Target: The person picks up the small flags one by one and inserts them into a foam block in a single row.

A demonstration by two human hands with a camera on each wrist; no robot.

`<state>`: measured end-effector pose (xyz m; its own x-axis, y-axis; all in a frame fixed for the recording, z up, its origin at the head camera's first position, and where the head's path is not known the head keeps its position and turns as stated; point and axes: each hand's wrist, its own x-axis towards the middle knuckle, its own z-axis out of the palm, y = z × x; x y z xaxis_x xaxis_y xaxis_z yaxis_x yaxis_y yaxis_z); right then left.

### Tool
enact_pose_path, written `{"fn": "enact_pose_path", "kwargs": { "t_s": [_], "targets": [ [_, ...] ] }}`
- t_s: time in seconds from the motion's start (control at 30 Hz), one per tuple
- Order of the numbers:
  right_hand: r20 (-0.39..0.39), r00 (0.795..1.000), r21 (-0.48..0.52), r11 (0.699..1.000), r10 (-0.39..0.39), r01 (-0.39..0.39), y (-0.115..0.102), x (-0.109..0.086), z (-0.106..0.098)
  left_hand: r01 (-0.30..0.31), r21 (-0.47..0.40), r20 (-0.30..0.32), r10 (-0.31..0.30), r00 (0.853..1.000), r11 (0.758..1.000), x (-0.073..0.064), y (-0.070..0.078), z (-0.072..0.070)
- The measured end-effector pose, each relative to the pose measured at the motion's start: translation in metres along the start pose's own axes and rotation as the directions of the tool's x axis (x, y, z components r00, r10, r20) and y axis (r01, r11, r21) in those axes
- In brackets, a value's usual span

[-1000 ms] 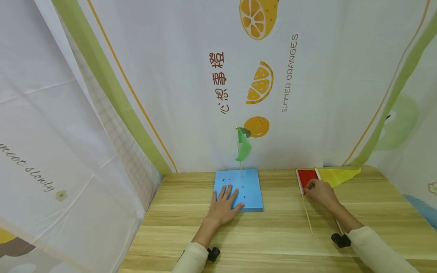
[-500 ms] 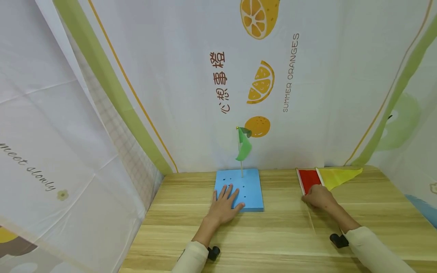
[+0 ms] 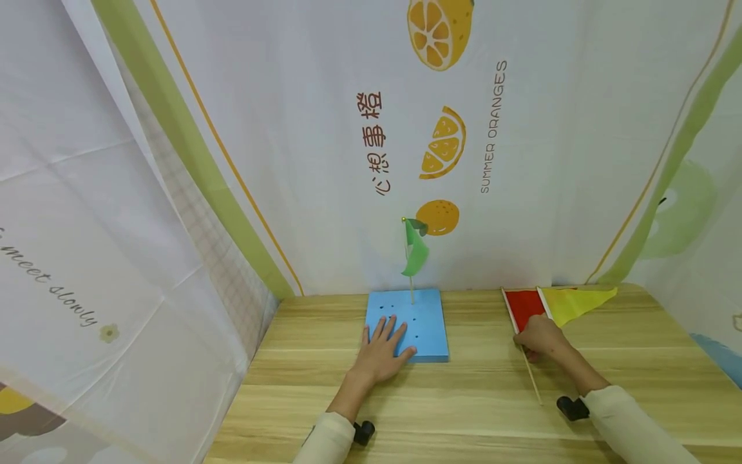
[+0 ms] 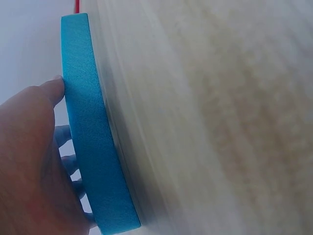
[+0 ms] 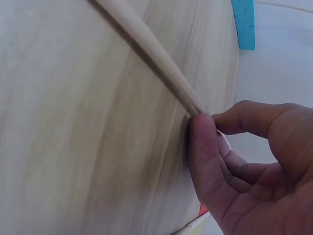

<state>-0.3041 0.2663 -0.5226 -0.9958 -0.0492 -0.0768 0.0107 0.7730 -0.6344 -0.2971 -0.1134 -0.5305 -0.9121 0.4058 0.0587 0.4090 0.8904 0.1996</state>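
Observation:
My left hand [image 3: 379,354] lies flat with fingers spread on a light-blue foam block [image 3: 429,341] that has several small holes in its top. Standing upright in the block's far part is a small green flag [image 3: 415,251] on a thin stick. Over to the right, my right hand [image 3: 542,336] pinches the wooden stick of a red flag [image 3: 523,306] just below its cloth. In the right wrist view the thumb and a finger meet on that stick [image 5: 151,49], close over the table. A yellow flag [image 3: 574,303] lies beside the red one, its stick mostly hidden by the right hand and arm.
The wood-grain table [image 3: 475,399] ends at a white printed curtain [image 3: 324,193] just behind the block and flags. More curtain hangs at both sides. A black wrist-camera piece [image 3: 572,408] sits beside the right sleeve, another by the left.
My right hand has moved down along the red flag from its cloth to the bare stick. The stick's lower end has swung slightly right. The left hand stays on the block.

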Motion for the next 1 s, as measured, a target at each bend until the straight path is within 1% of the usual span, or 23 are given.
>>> {"fn": "enact_pose_path", "kwargs": {
  "t_s": [0.17,0.37,0.53,0.73,0.87,0.97,1.0],
  "targets": [
    [0.031,0.999,0.008,1.0,0.03,-0.03,0.003,0.003,0.001,-0.004,-0.006,-0.009,0.004,1.0,1.0,0.0,-0.001,0.002],
    [0.044,0.999,0.01,1.0,0.015,-0.016,0.004,0.004,-0.002,-0.006,-0.007,-0.01,0.006,1.0,1.0,0.001,-0.001,0.001],
    [0.054,0.998,0.044,0.999,0.014,-0.016,0.003,0.002,-0.003,-0.004,-0.009,-0.003,0.004,1.0,1.0,0.0,0.001,-0.001],
    [0.061,0.997,0.102,0.993,0.048,-0.054,-0.001,0.002,-0.004,0.009,0.001,0.015,-0.009,1.0,1.0,-0.001,0.002,-0.002],
    [0.066,0.996,0.142,0.988,0.059,-0.068,-0.004,0.003,-0.006,0.008,-0.004,0.006,-0.008,1.0,1.0,-0.001,0.003,-0.003],
    [0.059,0.997,0.147,0.988,0.048,-0.056,-0.006,0.003,-0.007,0.009,-0.005,0.003,-0.009,1.0,1.0,-0.001,0.003,-0.004],
    [0.052,0.997,0.15,0.987,0.056,-0.063,-0.007,0.003,-0.007,0.01,-0.005,0.004,-0.01,1.0,1.0,-0.001,0.003,-0.004]
  ]
}}
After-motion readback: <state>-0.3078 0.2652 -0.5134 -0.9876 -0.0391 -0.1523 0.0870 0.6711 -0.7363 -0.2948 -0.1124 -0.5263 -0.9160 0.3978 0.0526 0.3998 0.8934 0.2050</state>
